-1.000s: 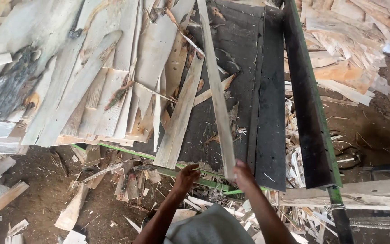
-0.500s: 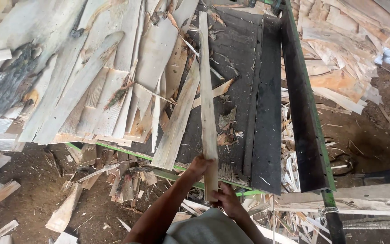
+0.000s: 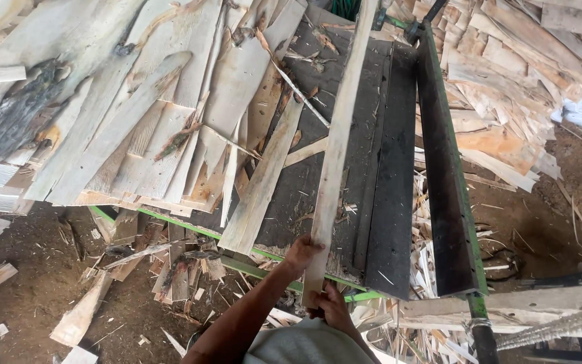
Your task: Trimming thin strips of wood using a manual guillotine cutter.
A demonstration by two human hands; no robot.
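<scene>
I've got the long wooden strip (image 3: 337, 145) in both hands — my left hand (image 3: 300, 255) is wrapped around its left edge near the lower end, fingers closed on the wood, and my right hand (image 3: 331, 307) clamps the very bottom of it, just below. The strip runs up and away from me, lying over the dark work table (image 3: 399, 202) with the green frame, its far end reaching past the top edge. To its left lies a shorter plank (image 3: 264, 182), and beyond that a heap of pale offcuts (image 3: 136, 114) — more scraps litter the dirt floor (image 3: 35, 283).
</scene>
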